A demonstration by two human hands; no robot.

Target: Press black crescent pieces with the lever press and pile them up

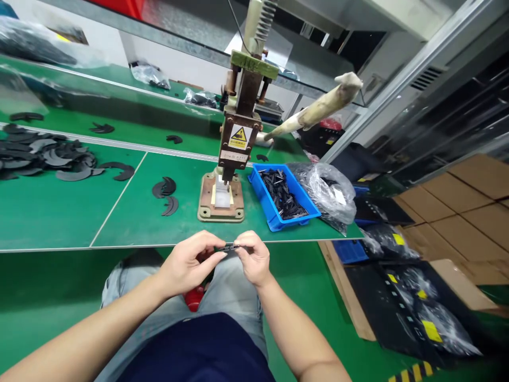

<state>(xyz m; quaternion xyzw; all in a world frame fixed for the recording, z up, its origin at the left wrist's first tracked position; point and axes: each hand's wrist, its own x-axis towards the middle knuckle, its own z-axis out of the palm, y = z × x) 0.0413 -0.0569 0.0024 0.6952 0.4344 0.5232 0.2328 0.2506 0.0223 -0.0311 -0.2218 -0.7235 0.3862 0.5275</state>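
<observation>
Between my two hands, just off the table's front edge and above my lap, is a small black plastic part (228,248). My left hand (193,260) pinches its left end between thumb and fingers. Its right end is gripped by the fingertips of my right hand (253,257). Fingers cover much of the part, so its full shape is hidden. Straight ahead stands a hand press (234,132) with a warning label and a pale plate on its base. To its right a blue bin (273,215) holds many small black pieces.
Several curved black parts (165,188) lie left of the press, with a larger heap (43,154) farther left. The press lever (314,111) sticks out to the upper right. A clear plastic bag (328,191) sits beside the bin; cardboard boxes (457,212) are at the right.
</observation>
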